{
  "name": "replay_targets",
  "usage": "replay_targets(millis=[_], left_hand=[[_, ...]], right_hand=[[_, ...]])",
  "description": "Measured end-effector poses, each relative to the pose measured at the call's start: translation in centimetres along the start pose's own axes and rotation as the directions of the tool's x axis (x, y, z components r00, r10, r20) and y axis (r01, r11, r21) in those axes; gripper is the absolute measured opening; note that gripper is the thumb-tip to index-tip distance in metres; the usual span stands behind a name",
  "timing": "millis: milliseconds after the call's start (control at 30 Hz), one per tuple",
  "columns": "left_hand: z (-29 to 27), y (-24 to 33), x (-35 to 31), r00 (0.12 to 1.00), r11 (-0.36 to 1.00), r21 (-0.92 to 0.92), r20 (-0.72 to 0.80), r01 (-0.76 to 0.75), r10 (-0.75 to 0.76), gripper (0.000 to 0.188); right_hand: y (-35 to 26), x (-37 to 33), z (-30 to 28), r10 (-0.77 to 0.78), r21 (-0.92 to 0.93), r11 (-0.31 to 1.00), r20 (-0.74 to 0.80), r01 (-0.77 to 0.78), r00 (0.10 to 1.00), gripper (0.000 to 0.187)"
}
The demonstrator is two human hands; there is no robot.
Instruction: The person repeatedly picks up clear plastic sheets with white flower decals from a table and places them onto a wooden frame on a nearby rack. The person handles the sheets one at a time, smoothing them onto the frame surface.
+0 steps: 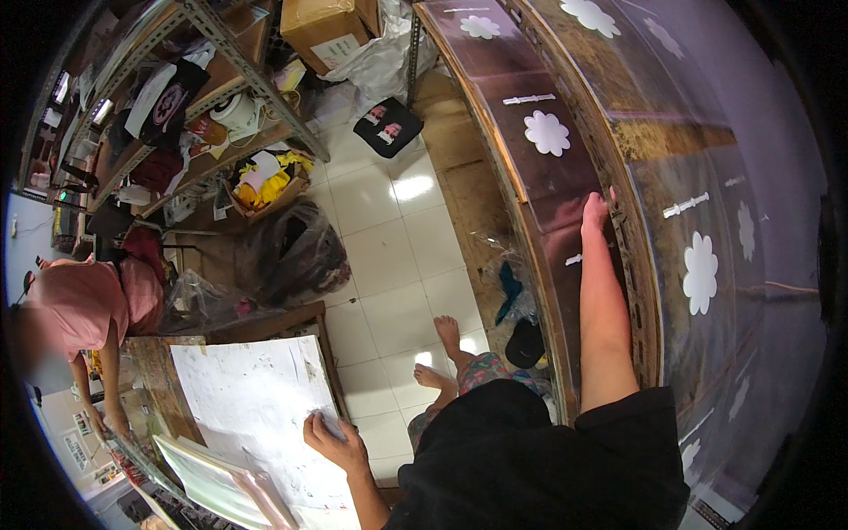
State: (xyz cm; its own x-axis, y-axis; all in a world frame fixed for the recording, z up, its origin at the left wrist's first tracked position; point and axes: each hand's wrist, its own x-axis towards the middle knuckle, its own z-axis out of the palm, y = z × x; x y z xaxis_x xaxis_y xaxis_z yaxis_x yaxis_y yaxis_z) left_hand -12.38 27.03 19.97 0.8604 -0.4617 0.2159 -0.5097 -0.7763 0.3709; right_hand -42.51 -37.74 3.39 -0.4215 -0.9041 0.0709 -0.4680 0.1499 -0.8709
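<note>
My left hand [336, 445] is over a white, dark-smudged sheet [247, 375] on the low table at left. Its fingers curl around a small grey patch that I cannot make out. Stretched far forward, my right arm brings my right hand [596, 210] down to the long, dark, glossy table surface [552, 181]. Its fingers are curled at the table's far edge; whatever they hold is hidden. Just beyond that hand lies a white cloud-shaped print [547, 133] beside a thin white strip [529, 99]. Nearer, another white strip [574, 260] shows beside my forearm.
A second long table [680, 168] on the right bears more white cloud shapes. Metal shelves [256, 79] stand at far left, with a cardboard box [322, 31] behind. A black printed cloth [389, 128] lies on the tiled floor. Another person [88, 296] leans over at left.
</note>
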Motion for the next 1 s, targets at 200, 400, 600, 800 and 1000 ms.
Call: replay_targets(millis=[200, 400, 600, 800, 1000], left_hand=[[0.2, 0.1, 0.1, 1.0, 1.0, -0.006, -0.011, -0.006, 0.006, 0.041], [0.1, 0.3, -0.5, 0.997, 0.991, -0.118, -0.042, 0.065, -0.07, 0.042], [-1.0, 0.0, 0.5, 0.994, 0.991, -0.127, -0.104, 0.031, -0.044, 0.046], [-2.2, -0.7, -1.2, 0.986, 0.953, -0.302, -0.162, -0.005, -0.046, 0.045], [-5.9, -4.1, -5.9, 0.994, 0.868, -0.496, -0.081, 0.019, -0.069, 0.045]], right_hand=[[-4.2, -4.3, -1.5, -0.033, -0.051, 0.998, -0.105, 0.028, 0.994, 0.06], [-6.4, -9.5, -1.3, -0.332, -0.048, 0.943, -0.077, 0.33, 0.94, 0.052], [-8.8, -22.5, -0.5, -0.231, 0.492, 0.865, 0.562, -0.097, 0.794, 0.044], [-6.0, -33.5, -0.7, -0.287, 0.387, 0.912, 0.837, -0.134, 0.465, 0.043], [-1.4, -42.9, -5.6, -0.052, 0.055, 0.998, 0.995, -0.03, 0.088, 0.044]])
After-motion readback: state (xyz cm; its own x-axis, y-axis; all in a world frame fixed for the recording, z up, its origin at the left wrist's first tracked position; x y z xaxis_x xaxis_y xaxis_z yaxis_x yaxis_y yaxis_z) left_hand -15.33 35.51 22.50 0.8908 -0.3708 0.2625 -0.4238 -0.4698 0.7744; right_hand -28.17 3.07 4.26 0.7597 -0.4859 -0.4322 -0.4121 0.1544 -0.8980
